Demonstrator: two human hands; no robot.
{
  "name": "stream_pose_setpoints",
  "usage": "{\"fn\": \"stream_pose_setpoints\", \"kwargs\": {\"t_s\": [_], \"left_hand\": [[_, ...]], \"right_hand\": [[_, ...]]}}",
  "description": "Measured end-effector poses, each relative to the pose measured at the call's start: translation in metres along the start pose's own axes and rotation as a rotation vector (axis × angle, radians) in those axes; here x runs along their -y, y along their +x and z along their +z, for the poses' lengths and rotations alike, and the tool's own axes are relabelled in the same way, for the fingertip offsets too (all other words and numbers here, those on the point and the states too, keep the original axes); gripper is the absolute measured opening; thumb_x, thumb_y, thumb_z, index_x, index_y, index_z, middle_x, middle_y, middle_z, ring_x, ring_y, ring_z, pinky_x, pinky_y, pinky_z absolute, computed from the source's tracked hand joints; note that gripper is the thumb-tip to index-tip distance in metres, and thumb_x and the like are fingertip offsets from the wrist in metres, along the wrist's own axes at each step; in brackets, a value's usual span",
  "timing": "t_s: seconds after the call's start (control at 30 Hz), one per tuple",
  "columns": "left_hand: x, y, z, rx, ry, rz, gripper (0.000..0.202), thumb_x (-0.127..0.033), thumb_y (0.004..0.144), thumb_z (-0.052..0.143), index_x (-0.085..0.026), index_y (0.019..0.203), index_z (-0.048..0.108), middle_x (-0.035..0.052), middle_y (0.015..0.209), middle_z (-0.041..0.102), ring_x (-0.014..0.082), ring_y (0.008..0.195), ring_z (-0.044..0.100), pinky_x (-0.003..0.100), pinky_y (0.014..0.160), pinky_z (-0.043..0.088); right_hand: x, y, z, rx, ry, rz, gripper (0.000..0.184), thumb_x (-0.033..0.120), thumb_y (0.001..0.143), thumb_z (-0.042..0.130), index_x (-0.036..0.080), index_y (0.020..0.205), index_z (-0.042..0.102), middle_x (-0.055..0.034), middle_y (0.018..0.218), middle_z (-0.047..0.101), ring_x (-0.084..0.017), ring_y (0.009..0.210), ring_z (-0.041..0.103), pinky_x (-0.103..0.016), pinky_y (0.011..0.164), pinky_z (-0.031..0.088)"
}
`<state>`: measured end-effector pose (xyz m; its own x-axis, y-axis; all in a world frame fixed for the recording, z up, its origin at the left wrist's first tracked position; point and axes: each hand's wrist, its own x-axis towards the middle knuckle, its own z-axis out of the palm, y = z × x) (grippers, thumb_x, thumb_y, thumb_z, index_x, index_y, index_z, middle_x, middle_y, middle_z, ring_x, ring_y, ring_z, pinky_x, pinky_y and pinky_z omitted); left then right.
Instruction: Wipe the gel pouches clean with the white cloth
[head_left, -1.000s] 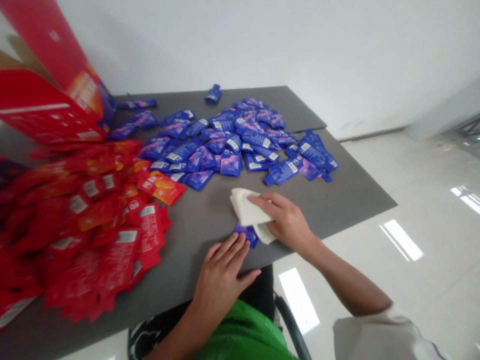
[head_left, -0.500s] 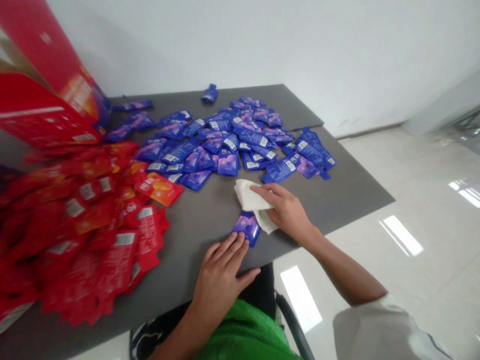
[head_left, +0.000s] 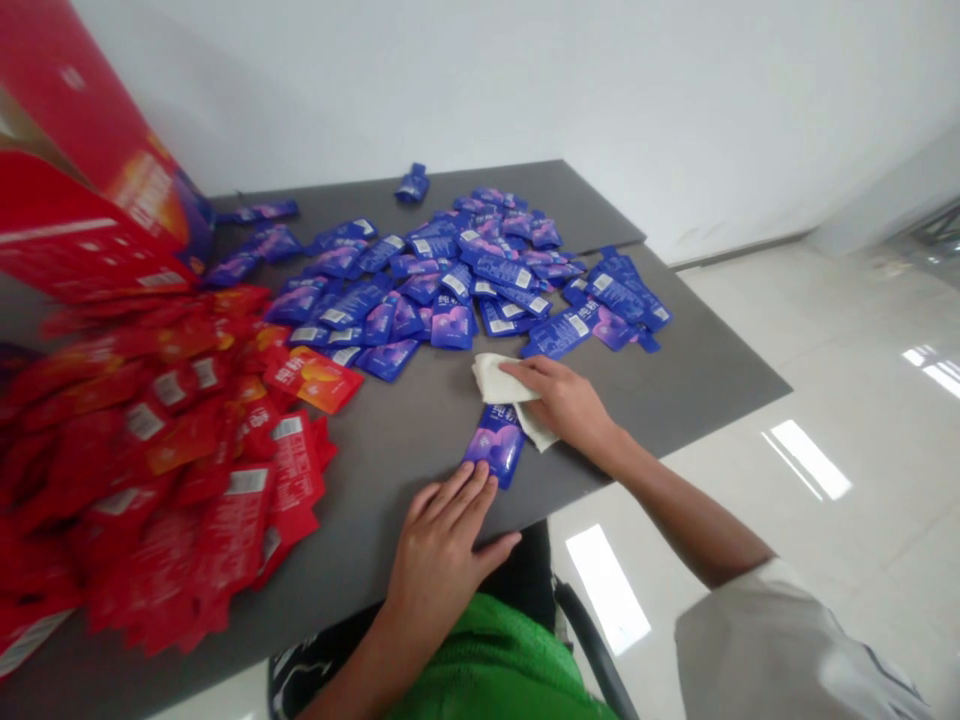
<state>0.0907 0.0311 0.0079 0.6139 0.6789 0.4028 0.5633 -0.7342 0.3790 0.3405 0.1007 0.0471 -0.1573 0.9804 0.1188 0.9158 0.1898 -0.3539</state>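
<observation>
A blue-purple foil sachet [head_left: 495, 445] lies alone on the grey table [head_left: 397, 470], and its lower end touches the fingertips of my left hand [head_left: 439, 550]. That hand is flat, with its fingers spread. My right hand [head_left: 566, 402] rests just above the sachet, fingers over a folded white cloth [head_left: 499, 382]. The cloth's lower fold reaches the sachet's upper right edge. Farther off lies a heap of blue sachets [head_left: 450, 270]. To the left spreads a large pile of red sachets [head_left: 202, 470], with one orange-red sachet [head_left: 313, 380] on its edge.
A red printed carton [head_left: 97, 190] leans at the upper left, beyond the red pile. The table's near edge runs close to my body, with a dark chair arm [head_left: 592, 650] below it. A glossy tiled floor [head_left: 825, 560] lies to the right, and a white wall stands behind.
My right hand and the cloth have slid up and away from the sachet, uncovering it. My left fingers have drawn back to its lower end.
</observation>
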Motion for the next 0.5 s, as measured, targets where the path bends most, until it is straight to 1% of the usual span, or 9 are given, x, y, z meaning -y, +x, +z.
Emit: {"fn": "stream_pose_setpoints", "kwargs": {"t_s": [0.07, 0.13, 0.23, 0.27, 0.3, 0.33, 0.4, 0.43, 0.5], "left_hand": [[0.000, -0.001, 0.000, 0.007, -0.005, -0.008, 0.043, -0.046, 0.100, 0.063, -0.016, 0.130, 0.068, 0.0112, 0.138, 0.069, 0.0297, 0.125, 0.067, 0.045, 0.100, 0.047], [0.000, -0.002, 0.000, 0.014, -0.013, -0.034, 0.040, -0.045, 0.097, 0.068, -0.016, 0.124, 0.071, 0.0110, 0.127, 0.075, 0.0302, 0.117, 0.070, 0.046, 0.100, 0.049], [0.000, -0.002, 0.000, 0.018, -0.017, -0.074, 0.027, -0.044, 0.092, 0.073, -0.019, 0.102, 0.077, 0.0084, 0.099, 0.081, 0.0289, 0.096, 0.075, 0.047, 0.098, 0.051], [0.000, -0.002, 0.000, 0.020, -0.017, -0.075, 0.026, -0.044, 0.092, 0.073, -0.019, 0.100, 0.077, 0.0082, 0.097, 0.081, 0.0286, 0.093, 0.075, 0.047, 0.097, 0.051], [0.000, -0.001, 0.000, 0.024, -0.016, -0.068, 0.028, -0.044, 0.093, 0.072, -0.019, 0.104, 0.077, 0.0089, 0.102, 0.081, 0.0289, 0.097, 0.075, 0.047, 0.098, 0.051], [0.000, -0.001, 0.000, 0.028, -0.013, -0.054, 0.032, -0.045, 0.095, 0.069, -0.018, 0.112, 0.075, 0.0101, 0.111, 0.080, 0.0295, 0.104, 0.074, 0.046, 0.099, 0.050], [-0.001, -0.001, 0.000, 0.026, -0.003, -0.021, 0.041, -0.046, 0.099, 0.064, -0.017, 0.127, 0.069, 0.0117, 0.130, 0.074, 0.0301, 0.119, 0.070, 0.046, 0.100, 0.048], [0.000, -0.001, 0.000, 0.023, 0.005, -0.008, 0.043, -0.046, 0.100, 0.062, -0.017, 0.131, 0.067, 0.0119, 0.136, 0.070, 0.0302, 0.124, 0.067, 0.045, 0.101, 0.048], [0.001, -0.003, 0.001, 0.017, 0.018, 0.010, 0.044, -0.049, 0.101, 0.060, -0.017, 0.132, 0.066, 0.0116, 0.139, 0.068, 0.0301, 0.126, 0.066, 0.045, 0.100, 0.047]], "right_hand": [[0.008, -0.010, -0.001, -0.042, 0.018, -0.038, 0.065, -0.001, 0.085, 0.054, 0.021, 0.146, 0.059, -0.0109, 0.136, 0.066, -0.027, 0.121, 0.065, -0.035, 0.097, 0.056], [0.024, -0.029, 0.004, -0.043, 0.086, -0.132, 0.065, 0.001, 0.088, 0.055, 0.024, 0.149, 0.056, -0.0101, 0.137, 0.066, -0.025, 0.122, 0.064, -0.034, 0.098, 0.056], [0.044, -0.051, 0.017, 0.057, 0.197, -0.263, 0.054, 0.010, 0.095, 0.059, 0.026, 0.146, 0.057, -0.0085, 0.133, 0.068, -0.022, 0.119, 0.066, -0.031, 0.095, 0.057], [0.045, -0.052, 0.020, 0.078, 0.220, -0.266, 0.052, 0.011, 0.096, 0.059, 0.027, 0.145, 0.058, -0.0082, 0.132, 0.068, -0.021, 0.119, 0.066, -0.030, 0.094, 0.057], [0.043, -0.049, 0.022, 0.086, 0.226, -0.244, 0.052, 0.011, 0.095, 0.059, 0.026, 0.145, 0.058, -0.0082, 0.132, 0.068, -0.021, 0.118, 0.066, -0.030, 0.094, 0.057], [0.038, -0.043, 0.022, 0.082, 0.216, -0.200, 0.054, 0.009, 0.094, 0.059, 0.026, 0.146, 0.057, -0.0084, 0.133, 0.067, -0.021, 0.118, 0.067, -0.030, 0.094, 0.057], [0.020, -0.025, 0.018, 0.062, 0.151, -0.087, 0.060, 0.005, 0.090, 0.059, 0.025, 0.147, 0.057, -0.0092, 0.134, 0.067, -0.023, 0.117, 0.067, -0.031, 0.094, 0.057], [0.010, -0.016, 0.014, 0.049, 0.108, -0.035, 0.062, 0.003, 0.088, 0.058, 0.024, 0.146, 0.058, -0.0097, 0.133, 0.067, -0.025, 0.116, 0.067, -0.032, 0.094, 0.057], [-0.008, -0.003, 0.006, 0.007, 0.047, 0.035, 0.062, 0.001, 0.086, 0.056, 0.023, 0.145, 0.060, -0.0097, 0.133, 0.068, -0.027, 0.115, 0.067, -0.033, 0.093, 0.057]]}}
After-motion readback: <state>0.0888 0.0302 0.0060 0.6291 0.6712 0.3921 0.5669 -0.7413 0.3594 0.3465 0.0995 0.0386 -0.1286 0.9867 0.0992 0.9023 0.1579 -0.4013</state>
